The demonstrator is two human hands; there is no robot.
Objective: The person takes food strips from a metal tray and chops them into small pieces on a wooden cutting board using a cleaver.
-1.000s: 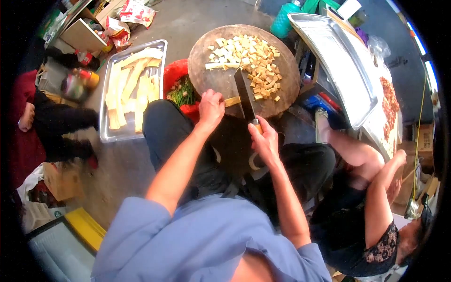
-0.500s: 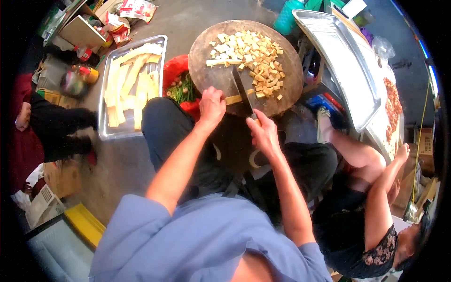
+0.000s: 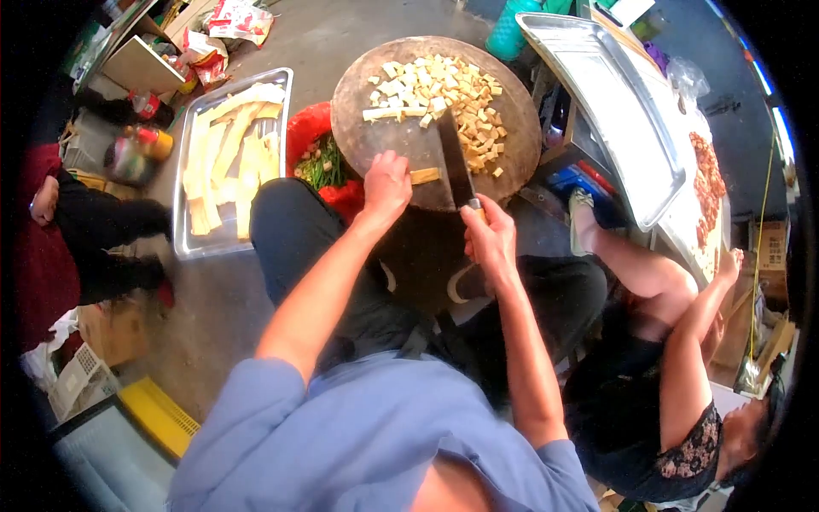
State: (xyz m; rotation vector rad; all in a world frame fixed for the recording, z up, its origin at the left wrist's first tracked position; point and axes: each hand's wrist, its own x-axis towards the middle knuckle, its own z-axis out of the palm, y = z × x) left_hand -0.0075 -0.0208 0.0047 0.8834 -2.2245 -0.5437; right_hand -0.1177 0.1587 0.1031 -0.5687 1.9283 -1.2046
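A round wooden chopping block (image 3: 363, 81) stands in front of me. On its near left part my left hand (image 3: 388, 183) pinches the end of a short tan-and-pale food strip (image 3: 425, 175). My right hand (image 3: 490, 235) grips the handle of a large knife (image 3: 456, 162). Its blade points away from me, just right of the strip and apart from it. Its tip reaches the heap of pale cubes (image 3: 473, 102) on the block's far right. Left of the heap lies another pale strip (image 3: 394, 113).
To the left, a metal tray (image 3: 182, 226) holds several long pale-yellow slabs (image 3: 230, 149). A red bag (image 3: 309, 124) of greens sits against the block. At right are a large metal tray (image 3: 627, 162), reddish food (image 3: 708, 183) and a seated person (image 3: 648, 410). Another person (image 3: 111, 213) is at far left.
The knife has moved right, off the strip it lay across, and its blade stands more upright in view. My left hand still holds the strip. The whole view has shifted slightly.
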